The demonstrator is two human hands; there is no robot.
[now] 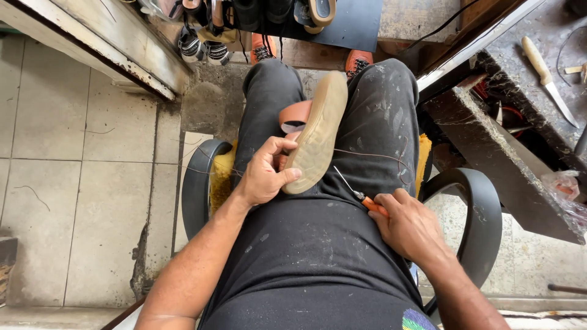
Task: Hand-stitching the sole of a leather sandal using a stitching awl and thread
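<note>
Across my lap, on the dark trousers [318, 244], the shoe [315, 137] lies sole-up — its tan sole faces me, and the orange upper shows along its left side. My left hand [264, 174] is curled round the near end of it, thumb pressed on the sole, fingers tucked under the edge; a firm hold, nearly closed. My right hand [408, 225] is closed round the orange handle of the awl [358, 192], whose thin metal point aims up and left at the near end of the sole, just short of touching as far as I can tell. A thread [379, 157] trails from the shoe across my right thigh.

The shoe's long axis runs from near-left to far-right, from my left hand out toward my knees; I cannot tell which end is the toe.

What could go wrong, as I judge it: the point sits close to my left thumb, so a slip off the hard rubber would drive it into that hand — or down into my thigh. The shoe rests only on my legs and one grip, so a hard push could twist it. The loose thread could snag on the awl.
</note>
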